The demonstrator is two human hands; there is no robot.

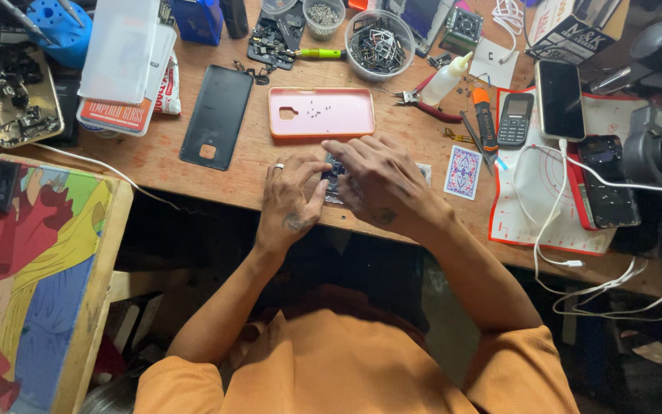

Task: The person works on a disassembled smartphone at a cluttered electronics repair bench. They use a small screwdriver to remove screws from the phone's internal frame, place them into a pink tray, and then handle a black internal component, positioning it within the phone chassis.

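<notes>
Both hands are down at the near edge of the wooden tabletop (193,180), working on a small dark phone part (333,178) that sits right between them. The left hand (291,201), ring on one finger, presses in from the left, fingers curled and closed against the part's left side. The right hand (377,180) lies over it from the right, fingers spread and bent down on top, so most of the part is hidden; only a dark sliver shows in the gap between the hands. From that sliver its long axis seems to run away from the person, near edge to far, but which end points where cannot be told. Neither hand is clearly nearer: both are touching it.

Just beyond the fingers lies a pink phone case (321,113), long axis left to right, tiny screws scattered on it. Left of that, a black back cover (217,115) lies tilted. To the right of the right hand rests a patterned card (463,172), and past it an orange-handled tool (484,119) and a small keypad phone (513,119).
</notes>
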